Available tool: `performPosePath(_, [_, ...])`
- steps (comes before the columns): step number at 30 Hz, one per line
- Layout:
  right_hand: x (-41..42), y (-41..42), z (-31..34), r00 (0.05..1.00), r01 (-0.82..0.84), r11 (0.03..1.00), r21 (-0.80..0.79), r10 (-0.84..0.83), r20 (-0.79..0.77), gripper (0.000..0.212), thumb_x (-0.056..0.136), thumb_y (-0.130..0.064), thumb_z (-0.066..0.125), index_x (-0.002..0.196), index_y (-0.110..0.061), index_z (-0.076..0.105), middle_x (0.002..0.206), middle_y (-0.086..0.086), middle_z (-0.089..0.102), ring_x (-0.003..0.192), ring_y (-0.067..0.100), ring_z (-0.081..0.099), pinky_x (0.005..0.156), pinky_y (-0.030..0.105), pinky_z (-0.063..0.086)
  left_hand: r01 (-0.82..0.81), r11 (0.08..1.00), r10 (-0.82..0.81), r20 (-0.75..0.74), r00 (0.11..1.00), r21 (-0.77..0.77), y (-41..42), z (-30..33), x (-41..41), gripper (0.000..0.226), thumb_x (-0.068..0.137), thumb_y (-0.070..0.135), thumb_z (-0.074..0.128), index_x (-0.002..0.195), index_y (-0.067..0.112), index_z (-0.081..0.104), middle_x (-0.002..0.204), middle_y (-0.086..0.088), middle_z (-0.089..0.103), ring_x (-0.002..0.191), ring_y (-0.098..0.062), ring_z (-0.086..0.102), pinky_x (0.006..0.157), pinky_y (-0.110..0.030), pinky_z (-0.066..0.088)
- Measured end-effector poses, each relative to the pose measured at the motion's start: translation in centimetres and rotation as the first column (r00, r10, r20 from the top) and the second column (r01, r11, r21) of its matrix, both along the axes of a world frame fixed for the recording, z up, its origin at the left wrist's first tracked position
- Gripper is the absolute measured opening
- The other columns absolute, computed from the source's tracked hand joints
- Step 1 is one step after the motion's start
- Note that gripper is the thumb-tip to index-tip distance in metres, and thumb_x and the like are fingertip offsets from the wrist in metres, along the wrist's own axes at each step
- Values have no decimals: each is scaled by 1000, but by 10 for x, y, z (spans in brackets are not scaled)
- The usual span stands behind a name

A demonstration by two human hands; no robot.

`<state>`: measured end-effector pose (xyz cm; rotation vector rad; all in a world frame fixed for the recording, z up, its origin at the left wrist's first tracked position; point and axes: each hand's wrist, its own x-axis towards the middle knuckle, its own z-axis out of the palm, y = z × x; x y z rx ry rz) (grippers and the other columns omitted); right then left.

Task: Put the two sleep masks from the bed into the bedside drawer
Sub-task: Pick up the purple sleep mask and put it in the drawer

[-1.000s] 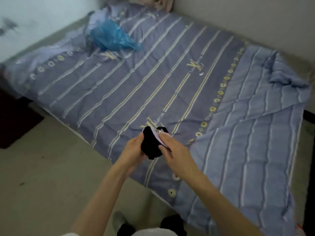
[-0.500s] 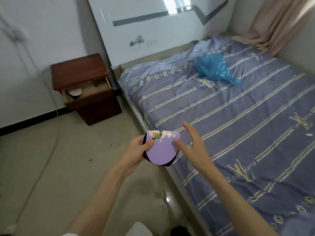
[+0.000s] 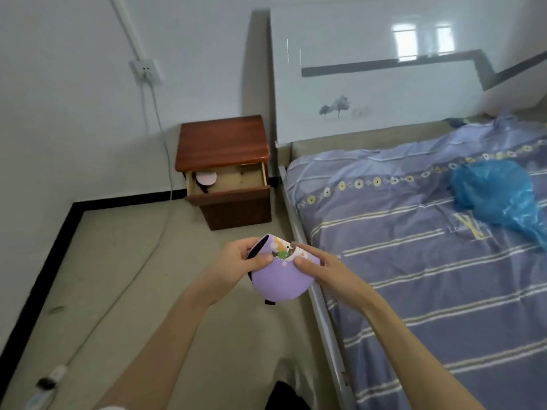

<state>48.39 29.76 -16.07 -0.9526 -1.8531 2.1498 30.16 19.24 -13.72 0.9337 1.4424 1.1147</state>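
Bedroom with beige floor (image 3: 124, 261) and striped bed (image 3: 429, 276) along the right. Both hands pinching a folded purple sleep mask (image 3: 281, 276) in mid-air over the floor beside the bed frame: left hand (image 3: 236, 263) thumb and fingers closed on its upper left edge, right hand (image 3: 322, 270) fingertips clamped on its upper right, a black strap dangling below. Ahead and slightly left, well apart from the hands, a wooden bedside drawer (image 3: 228, 184) pulled open, front toward the viewer, left hand nearer; inside at its left end a pink round-edged item (image 3: 206, 178), probably the other mask, the rest bare.
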Motion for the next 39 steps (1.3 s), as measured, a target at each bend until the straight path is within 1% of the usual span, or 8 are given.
performPosePath(4, [-50, 47, 3, 987, -152, 981, -117, 144, -75, 32, 85, -37, 56, 111, -20, 65, 108, -1, 70, 100, 13, 63, 88, 27, 50, -63, 998, 63, -38, 997, -5, 37, 6, -42, 23, 83, 10, 60, 105, 14, 66, 99, -2, 71, 87, -9, 64, 73, -17, 50])
performPosePath(7, [-85, 74, 4, 990, -136, 990, -33, 135, -31, 26, 87, -27, 57, 105, -11, 67, 96, 8, 68, 89, 18, 61, 82, 32, 48, -202, 979, 198, -104, 975, -24, 60, 0, -67, 23, 82, 2, 60, 100, 15, 66, 97, -4, 70, 85, -10, 64, 72, -17, 50])
performPosePath(14, [-156, 125, -14, 991, 33, 996, 87, -44, 126, 16, 84, -11, 63, 96, -2, 69, 82, 11, 64, 76, 19, 57, 72, 32, 48, -437, 894, 421, -151, 894, -94, 114, -35, -125, 28, 80, 9, 65, 108, 11, 61, 105, -8, 69, 89, -11, 64, 67, -12, 51])
performPosePath(19, [-214, 181, -48, 939, 232, 969, 87, -246, 242, 9, 85, -13, 60, 88, -8, 67, 93, 21, 66, 89, 31, 61, 84, 46, 52, -555, 814, 494, -299, 817, -172, 153, -86, -192, 30, 86, 23, 57, 116, 19, 54, 108, -3, 63, 106, -21, 59, 84, -27, 45])
performPosePath(24, [-292, 254, -105, 830, 478, 875, -78, -421, 366, 23, 86, -8, 56, 106, 2, 60, 100, 15, 60, 94, 29, 56, 93, 46, 48, -477, 840, 301, -507, 808, -260, 205, -148, -277, 52, 89, 28, 51, 137, 17, 35, 145, -6, 42, 132, -20, 38, 101, -28, 29])
performPosePath(28, [-352, 301, -156, 750, 605, 770, -204, -465, 470, 19, 85, -6, 56, 103, -2, 56, 104, 11, 58, 97, 25, 56, 92, 42, 49, -338, 878, 92, -575, 813, -338, 241, -196, -332, 56, 91, 27, 48, 141, 15, 26, 152, -9, 30, 140, -23, 26, 111, -33, 22])
performPosePath(33, [-402, 336, -223, 683, 682, 675, -283, -447, 578, 26, 85, -1, 56, 111, 0, 54, 112, 13, 56, 107, 30, 56, 82, 36, 51, -240, 885, -114, -686, 718, -399, 274, -258, -371, 57, 92, 26, 44, 142, 11, 22, 155, -13, 18, 144, -27, 8, 116, -40, 14])
performPosePath(39, [-450, 369, -305, 607, 741, 596, -309, -397, 688, 29, 83, 8, 51, 109, -3, 48, 112, 15, 49, 114, 34, 51, 92, 43, 49, -299, 830, -172, -726, 665, -471, 288, -338, -384, 62, 91, 27, 46, 143, 13, 17, 156, -14, 11, 145, -30, -1, 117, -51, 7])
